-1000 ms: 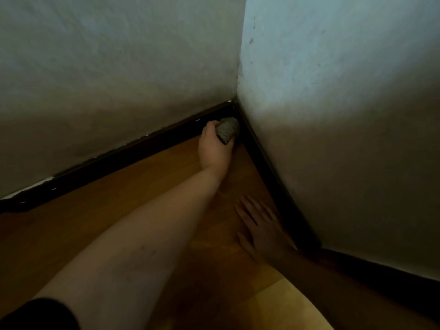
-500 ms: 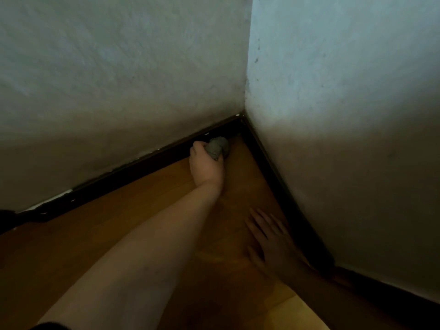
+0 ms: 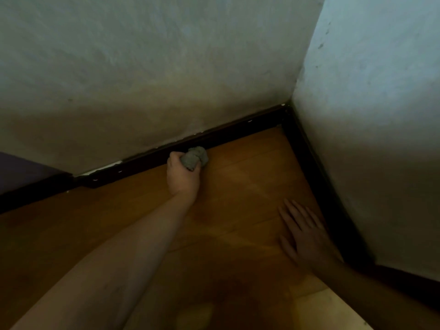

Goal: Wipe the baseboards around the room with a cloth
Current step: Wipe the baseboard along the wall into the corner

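Near the middle of the frame, the left hand (image 3: pixel 182 177) grips a bunched grey cloth (image 3: pixel 195 157), fingers curled round it, pressing it against the dark baseboard (image 3: pixel 238 132) below the pale wall (image 3: pixel 142 79). At lower right, the right hand (image 3: pixel 303 232) rests flat on the wooden floor (image 3: pixel 238 198), fingers straight and slightly apart.

Head-worn wide-angle camera looks steeply down, close in, toward the room corner where two baseboards (image 3: pixel 238 133) meet.

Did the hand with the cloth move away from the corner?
Yes. The left hand gripping the cloth slid left along the baseboard, away from the wall corner.
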The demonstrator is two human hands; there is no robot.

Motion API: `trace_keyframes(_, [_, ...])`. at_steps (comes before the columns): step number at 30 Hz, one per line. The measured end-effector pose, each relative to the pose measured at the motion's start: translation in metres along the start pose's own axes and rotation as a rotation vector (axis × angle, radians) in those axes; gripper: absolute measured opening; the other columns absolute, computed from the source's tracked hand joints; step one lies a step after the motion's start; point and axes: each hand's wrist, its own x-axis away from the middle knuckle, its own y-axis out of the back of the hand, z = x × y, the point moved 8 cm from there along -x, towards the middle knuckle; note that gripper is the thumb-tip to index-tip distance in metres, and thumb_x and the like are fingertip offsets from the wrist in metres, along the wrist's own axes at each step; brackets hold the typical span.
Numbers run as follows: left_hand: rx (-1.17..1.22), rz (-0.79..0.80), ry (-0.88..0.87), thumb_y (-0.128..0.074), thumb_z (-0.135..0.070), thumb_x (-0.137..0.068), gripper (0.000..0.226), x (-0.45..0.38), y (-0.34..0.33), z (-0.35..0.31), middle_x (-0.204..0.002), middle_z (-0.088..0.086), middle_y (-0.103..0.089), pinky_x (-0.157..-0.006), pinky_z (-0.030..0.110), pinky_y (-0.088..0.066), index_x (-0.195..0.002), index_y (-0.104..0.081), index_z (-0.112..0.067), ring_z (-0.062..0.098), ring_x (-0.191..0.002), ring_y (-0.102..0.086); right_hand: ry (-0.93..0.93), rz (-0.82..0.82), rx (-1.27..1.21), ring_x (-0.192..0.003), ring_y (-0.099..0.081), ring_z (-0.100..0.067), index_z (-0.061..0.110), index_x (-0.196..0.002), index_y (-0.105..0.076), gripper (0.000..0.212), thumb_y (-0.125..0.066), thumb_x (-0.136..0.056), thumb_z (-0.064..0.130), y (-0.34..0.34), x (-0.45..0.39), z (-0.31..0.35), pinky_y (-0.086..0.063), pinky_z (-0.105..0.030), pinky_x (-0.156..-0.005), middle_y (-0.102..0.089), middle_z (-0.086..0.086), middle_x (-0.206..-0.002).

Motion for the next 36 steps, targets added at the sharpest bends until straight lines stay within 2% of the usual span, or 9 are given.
trace_keyframes(4, [0.075,-0.131,0.178,-0.07,-0.019,-0.089,0.033,0.009,0.026,0.028,-0.119,0.012,-0.056,-0.078,0.031,-0.042,-0.114,-0.05,-0.01,0.027,-0.105,-0.057,0.0,0.026,0.007,-0.146,-0.027,-0.024,0.012,-0.15,-0.038,0.069,-0.02,-0.099,0.054,0.0,0.0,0.002,-0.01,-0.037,-0.12,-0.029,-0.008,-0.159])
trace_keyframes(6, [0.116,-0.135,0.201,-0.072,-0.018,-0.088,0.033,0.015,0.024,0.023,-0.119,0.012,-0.055,-0.078,0.03,-0.042,-0.11,-0.049,-0.012,0.027,-0.106,-0.058,-0.005,0.046,0.028,-0.146,-0.026,-0.024,0.012,-0.151,-0.037,0.068,-0.019,-0.1,0.054,0.0,0.001,0.003,-0.009,-0.037,-0.12,-0.027,-0.008,-0.16])
trace_keyframes(11, [0.125,0.056,-0.073,-0.074,-0.024,-0.086,0.034,0.03,-0.033,-0.055,-0.111,0.002,-0.053,-0.077,0.028,-0.041,-0.107,-0.049,-0.017,0.018,-0.098,-0.054,0.003,0.042,0.021,-0.146,-0.028,-0.025,0.014,-0.151,-0.036,0.067,-0.02,-0.1,0.054,-0.002,0.001,0.001,-0.021,-0.044,-0.116,-0.026,-0.007,-0.16])
trace_keyframes(16, [0.171,0.137,-0.101,-0.071,-0.024,-0.089,0.035,0.042,-0.088,-0.122,-0.121,0.006,-0.053,-0.081,0.026,-0.038,-0.115,-0.051,-0.014,0.025,-0.11,-0.054,0.017,0.004,0.015,-0.145,-0.03,-0.024,0.015,-0.149,-0.04,0.064,-0.039,-0.095,0.05,0.001,0.002,0.002,-0.018,-0.04,-0.118,-0.031,-0.006,-0.158])
trace_keyframes(19, [0.189,0.17,-0.158,-0.071,-0.019,-0.087,0.035,0.045,-0.106,-0.154,-0.123,0.008,-0.052,-0.08,0.025,-0.036,-0.115,-0.051,-0.012,0.028,-0.11,-0.054,0.027,-0.013,0.007,-0.145,-0.031,-0.023,0.017,-0.149,-0.04,0.064,-0.043,-0.094,0.049,0.0,0.002,0.001,-0.017,-0.038,-0.118,-0.032,-0.004,-0.158])
trace_keyframes(24, [0.17,0.216,-0.189,-0.072,-0.011,-0.083,0.037,0.05,-0.127,-0.177,-0.124,0.009,-0.056,-0.088,0.034,-0.045,-0.116,-0.055,-0.013,0.03,-0.111,-0.055,0.013,-0.021,-0.024,-0.145,-0.032,-0.022,0.019,-0.149,-0.04,0.067,-0.048,-0.09,0.048,-0.001,0.001,0.0,-0.022,-0.041,-0.116,-0.033,-0.003,-0.158])
trace_keyframes(27, [0.166,0.21,-0.203,-0.071,-0.01,-0.083,0.037,0.044,-0.127,-0.183,-0.124,0.011,-0.056,-0.092,0.039,-0.047,-0.117,-0.056,-0.012,0.033,-0.111,-0.056,0.028,-0.031,-0.031,-0.145,-0.031,-0.021,0.019,-0.15,-0.04,0.068,-0.05,-0.089,0.046,0.0,0.0,0.001,-0.023,-0.041,-0.116,-0.032,-0.003,-0.159])
trace_keyframes(33, [0.145,0.152,-0.189,-0.07,-0.019,-0.089,0.032,0.036,-0.097,-0.159,-0.123,0.007,-0.054,-0.086,0.037,-0.048,-0.115,-0.051,-0.014,0.029,-0.109,-0.056,0.046,-0.065,-0.046,-0.144,-0.033,-0.023,0.016,-0.147,-0.045,0.064,-0.05,-0.09,0.045,0.003,0.001,0.003,-0.025,-0.041,-0.116,-0.035,-0.005,-0.157])
trace_keyframes(36, [0.097,0.118,-0.169,-0.07,-0.022,-0.091,0.034,0.028,-0.071,-0.129,-0.124,0.005,-0.053,-0.086,0.035,-0.047,-0.117,-0.049,-0.016,0.026,-0.111,-0.055,0.046,-0.073,-0.052,-0.142,-0.037,-0.026,0.014,-0.145,-0.047,0.06,-0.041,-0.095,0.046,0.001,0.001,0.001,-0.026,-0.043,-0.114,-0.037,-0.006,-0.156])
